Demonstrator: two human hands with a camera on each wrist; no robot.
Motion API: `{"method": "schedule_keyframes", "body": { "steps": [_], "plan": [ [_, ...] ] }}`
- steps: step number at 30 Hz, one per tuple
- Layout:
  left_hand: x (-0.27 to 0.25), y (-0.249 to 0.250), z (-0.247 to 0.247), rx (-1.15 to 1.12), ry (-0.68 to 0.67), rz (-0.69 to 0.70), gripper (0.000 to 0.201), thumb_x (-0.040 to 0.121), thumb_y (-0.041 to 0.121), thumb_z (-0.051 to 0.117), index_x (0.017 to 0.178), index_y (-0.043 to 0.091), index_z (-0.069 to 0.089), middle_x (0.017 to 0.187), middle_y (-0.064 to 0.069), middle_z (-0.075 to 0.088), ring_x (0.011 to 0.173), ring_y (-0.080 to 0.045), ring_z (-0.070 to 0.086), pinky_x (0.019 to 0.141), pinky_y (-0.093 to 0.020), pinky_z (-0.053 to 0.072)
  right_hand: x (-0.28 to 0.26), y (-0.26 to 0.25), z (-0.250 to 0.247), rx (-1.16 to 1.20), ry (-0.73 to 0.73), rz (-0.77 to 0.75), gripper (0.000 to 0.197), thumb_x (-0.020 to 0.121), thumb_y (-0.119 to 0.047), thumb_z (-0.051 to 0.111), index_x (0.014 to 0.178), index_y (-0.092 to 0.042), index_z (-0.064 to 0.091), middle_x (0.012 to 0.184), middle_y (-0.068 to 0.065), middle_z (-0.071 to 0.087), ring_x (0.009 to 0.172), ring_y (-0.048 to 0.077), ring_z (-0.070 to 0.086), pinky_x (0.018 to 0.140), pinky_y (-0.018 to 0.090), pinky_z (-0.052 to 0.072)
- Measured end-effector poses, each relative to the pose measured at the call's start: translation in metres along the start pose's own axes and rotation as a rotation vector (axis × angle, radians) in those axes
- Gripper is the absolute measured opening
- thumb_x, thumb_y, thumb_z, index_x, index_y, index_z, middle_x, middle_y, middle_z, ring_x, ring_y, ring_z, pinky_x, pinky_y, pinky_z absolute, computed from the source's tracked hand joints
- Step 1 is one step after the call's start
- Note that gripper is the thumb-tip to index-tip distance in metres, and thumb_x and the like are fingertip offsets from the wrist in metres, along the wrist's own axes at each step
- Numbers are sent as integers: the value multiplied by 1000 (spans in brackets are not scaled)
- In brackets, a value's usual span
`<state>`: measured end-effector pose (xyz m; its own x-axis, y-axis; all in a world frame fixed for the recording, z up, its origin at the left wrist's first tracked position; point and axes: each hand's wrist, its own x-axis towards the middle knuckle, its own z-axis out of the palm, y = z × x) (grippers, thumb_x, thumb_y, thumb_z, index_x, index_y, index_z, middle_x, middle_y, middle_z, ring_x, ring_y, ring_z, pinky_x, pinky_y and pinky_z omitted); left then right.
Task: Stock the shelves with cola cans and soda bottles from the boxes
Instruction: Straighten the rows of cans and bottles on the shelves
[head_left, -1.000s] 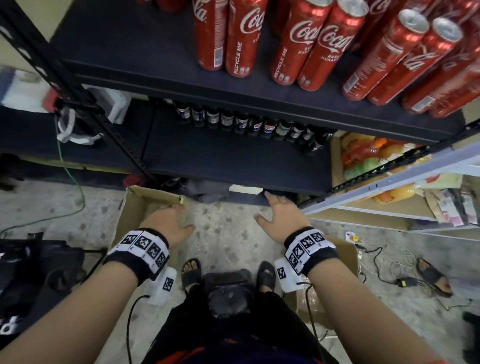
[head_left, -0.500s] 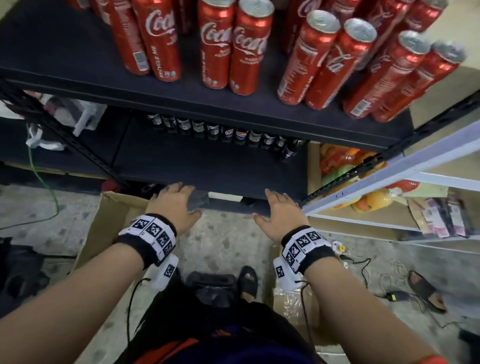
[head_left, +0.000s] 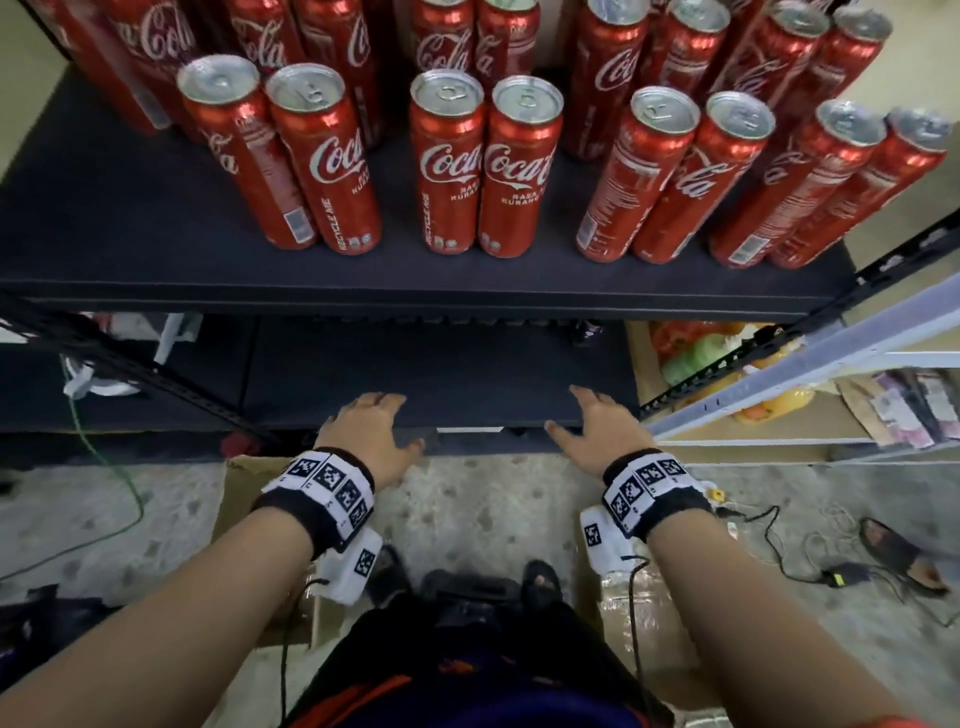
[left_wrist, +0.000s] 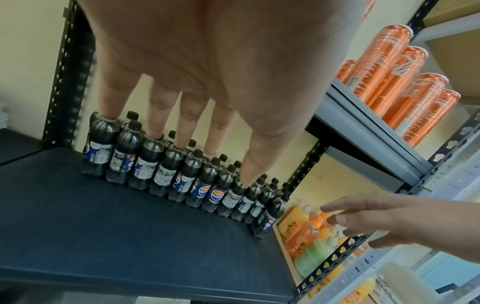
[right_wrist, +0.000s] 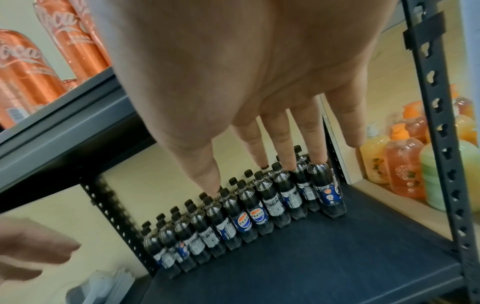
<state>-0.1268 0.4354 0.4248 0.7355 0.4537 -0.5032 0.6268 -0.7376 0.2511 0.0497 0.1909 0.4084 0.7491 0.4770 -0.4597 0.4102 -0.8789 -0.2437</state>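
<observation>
Red cola cans (head_left: 493, 166) stand in rows on the dark upper shelf (head_left: 156, 249). Small dark Pepsi bottles (left_wrist: 182, 181) (right_wrist: 259, 214) line the back of the lower shelf (head_left: 441, 374). My left hand (head_left: 369, 426) (left_wrist: 192, 111) and my right hand (head_left: 592, 421) (right_wrist: 272, 133) hover at the lower shelf's front edge. Both have straight, spread fingers and hold nothing. They are well short of the bottles. A cardboard box (head_left: 244, 478) lies on the floor under my left wrist, and another box (head_left: 644, 613) sits below my right forearm.
Orange and green soap bottles (head_left: 696, 358) (right_wrist: 405, 164) fill the neighbouring light shelf at the right. A black upright post (right_wrist: 441, 144) marks the shelf's right corner. Cables and a sandal (head_left: 898, 561) lie on the floor at right, a green cable (head_left: 104, 467) at left.
Both hands have risen and moved forward from above the floor and box to the lower shelf's front edge. The head view has tilted up, showing more of the cans.
</observation>
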Motion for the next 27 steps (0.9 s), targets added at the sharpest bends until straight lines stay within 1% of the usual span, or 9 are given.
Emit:
{"method": "schedule_keyframes", "body": {
  "steps": [4, 7, 11, 15, 19, 23, 25, 27],
  "plan": [
    [9, -28, 3, -33, -46, -16, 71, 92, 54, 59, 153, 26, 35, 155, -3, 37, 139, -28, 41, 110, -45, 41, 11, -21, -8, 121, 60, 23, 75, 96, -56, 55, 158, -21, 30, 151, 15, 44, 131, 36, 52, 103, 41, 48],
    [18, -31, 11, -68, -79, -41, 69, 91, 48, 61, 151, 24, 39, 152, -6, 41, 135, -29, 46, 107, -41, 44, 15, -17, -13, 134, 61, 23, 75, 96, -56, 55, 157, -21, 31, 149, 16, 46, 130, 35, 52, 101, 40, 49],
    [31, -10, 22, -76, -86, -55, 70, 90, 51, 61, 151, 25, 39, 151, -5, 42, 133, -28, 48, 106, -41, 45, 24, 15, -14, 86, 31, 13, 77, 95, -58, 55, 157, -20, 31, 147, 15, 49, 126, 35, 55, 99, 40, 50],
    [44, 32, 31, -42, -20, -33, 70, 92, 51, 60, 152, 25, 37, 154, -4, 39, 135, -29, 46, 106, -44, 46, 37, 54, -13, 19, -12, -29, 79, 95, -60, 53, 158, -21, 27, 148, 14, 48, 129, 36, 52, 103, 42, 48],
    [63, 66, 37, -26, -23, -1, 69, 92, 50, 60, 152, 26, 38, 153, -5, 39, 134, -31, 46, 107, -46, 43, 50, 81, -7, 0, -35, -59, 78, 95, -58, 54, 158, -21, 28, 147, 13, 48, 128, 36, 52, 102, 42, 48],
    [78, 73, 35, 4, -34, 32, 68, 89, 51, 61, 149, 28, 42, 149, -5, 44, 130, -31, 49, 105, -46, 44, 56, 89, -1, 17, -22, -30, 77, 95, -55, 56, 158, -19, 29, 147, 15, 49, 130, 37, 50, 105, 41, 46],
    [84, 65, 31, 6, -7, 36, 68, 89, 50, 62, 149, 26, 42, 149, -5, 45, 130, -31, 50, 106, -46, 44, 58, 85, 1, 26, 3, -13, 79, 95, -54, 57, 159, -18, 27, 148, 16, 48, 128, 37, 52, 103, 40, 47],
    [90, 52, 26, -1, 45, 18, 67, 91, 48, 62, 150, 23, 41, 150, -6, 44, 131, -31, 49, 107, -46, 42, 59, 76, 4, 29, 37, -3, 81, 95, -53, 58, 160, -18, 23, 154, 15, 42, 126, 37, 54, 101, 38, 47]
  ]
}}
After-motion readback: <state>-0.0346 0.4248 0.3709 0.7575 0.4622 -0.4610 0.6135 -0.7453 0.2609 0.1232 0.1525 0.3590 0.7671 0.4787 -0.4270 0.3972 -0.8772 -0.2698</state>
